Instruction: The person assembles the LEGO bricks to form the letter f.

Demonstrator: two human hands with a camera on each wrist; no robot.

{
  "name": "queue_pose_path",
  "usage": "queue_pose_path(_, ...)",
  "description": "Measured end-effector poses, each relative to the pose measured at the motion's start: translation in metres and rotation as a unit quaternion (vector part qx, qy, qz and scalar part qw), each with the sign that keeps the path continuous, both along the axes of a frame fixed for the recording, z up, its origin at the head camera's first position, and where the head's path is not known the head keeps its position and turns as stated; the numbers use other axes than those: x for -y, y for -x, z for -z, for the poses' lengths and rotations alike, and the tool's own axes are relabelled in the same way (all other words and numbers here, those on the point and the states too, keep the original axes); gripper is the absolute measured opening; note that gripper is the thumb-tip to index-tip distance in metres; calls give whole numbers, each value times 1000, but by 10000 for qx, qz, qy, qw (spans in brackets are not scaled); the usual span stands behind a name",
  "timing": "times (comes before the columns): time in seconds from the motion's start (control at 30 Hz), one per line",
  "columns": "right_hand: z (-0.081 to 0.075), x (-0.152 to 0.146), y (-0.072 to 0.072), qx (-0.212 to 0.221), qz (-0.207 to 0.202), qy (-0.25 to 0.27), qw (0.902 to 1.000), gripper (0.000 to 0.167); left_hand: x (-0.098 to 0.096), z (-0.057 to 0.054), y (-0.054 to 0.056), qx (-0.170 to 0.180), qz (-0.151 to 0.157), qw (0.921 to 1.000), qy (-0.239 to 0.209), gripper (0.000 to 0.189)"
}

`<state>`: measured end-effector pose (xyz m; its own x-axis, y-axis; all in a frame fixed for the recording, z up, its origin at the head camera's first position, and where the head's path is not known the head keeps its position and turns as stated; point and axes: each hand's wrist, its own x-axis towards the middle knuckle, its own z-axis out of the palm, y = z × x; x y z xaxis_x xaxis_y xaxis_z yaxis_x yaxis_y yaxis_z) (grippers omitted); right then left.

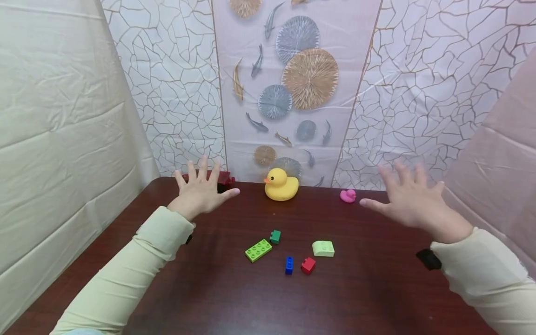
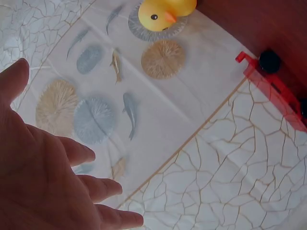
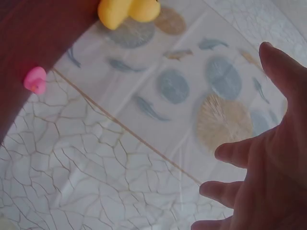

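Both hands are raised over the table with fingers spread, holding nothing. The left hand (image 1: 200,193) overlaps a red toy vehicle (image 2: 276,91) at the back left in the head view. The right hand (image 1: 418,202), its fingers blurred, is nearest a small pink duck (image 1: 348,196) at the back right. Between the hands, toward the back edge, sits a larger yellow duck (image 1: 281,185). Nearer the front lie a lime-green studded brick (image 1: 258,250), a dark green brick (image 1: 275,237), a narrow blue brick (image 1: 289,265), a red brick (image 1: 308,265) and a pale green curved brick (image 1: 323,248).
The dark reddish-brown table (image 1: 234,298) ends at a back edge just behind the ducks. Behind it hangs a patterned cloth (image 1: 180,83) with printed fish and round shapes. Plain pale cloth (image 1: 63,116) hangs along both sides.
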<state>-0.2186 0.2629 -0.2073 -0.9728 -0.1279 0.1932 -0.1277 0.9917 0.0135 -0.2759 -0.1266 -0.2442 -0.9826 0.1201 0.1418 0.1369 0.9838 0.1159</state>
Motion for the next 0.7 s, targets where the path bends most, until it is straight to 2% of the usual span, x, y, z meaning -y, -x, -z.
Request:
queue_pose_path(0.37,39,13,2,-54,-297,-162,9994,99,-14,30,-1,246,64,9995,-205,90)
queue_pose_path(0.7,83,27,6,-43,-463,237,9986,84,-37,59,-2,517,106,9976,-446,87)
